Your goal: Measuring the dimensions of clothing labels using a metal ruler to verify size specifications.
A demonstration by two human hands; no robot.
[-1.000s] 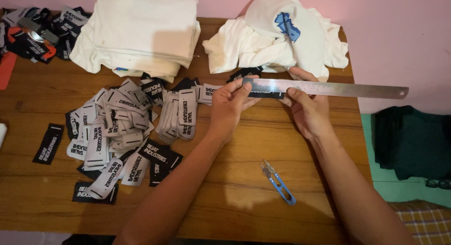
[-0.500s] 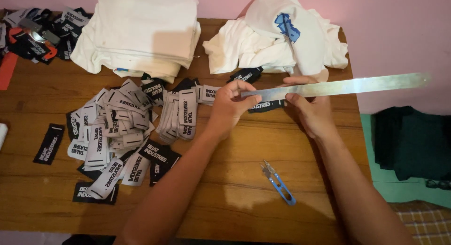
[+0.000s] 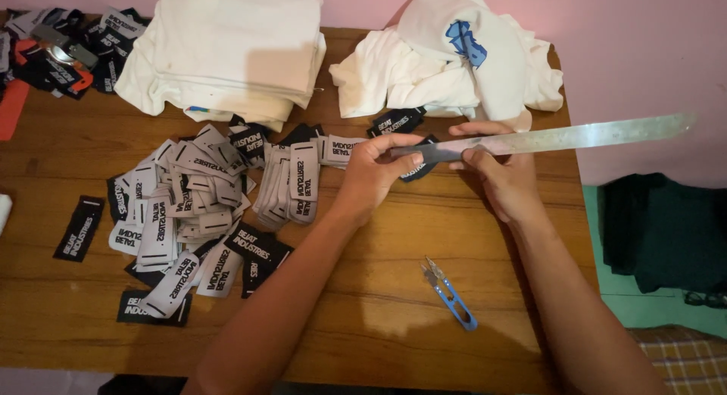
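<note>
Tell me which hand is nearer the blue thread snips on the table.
The right. The right hand grips the metal ruler up and slightly right of the blue thread snips, its forearm passing close beside them. The left hand holds the ruler's other end, farther up-left.

Warm indoor light, soft shadows, sharp focus, mild edge distortion

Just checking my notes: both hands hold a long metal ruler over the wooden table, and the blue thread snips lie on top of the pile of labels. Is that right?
Not quite. In the head view the blue thread snips lie on bare wooden table, apart from the pile of labels. The left hand and right hand do hold the long metal ruler.
</note>
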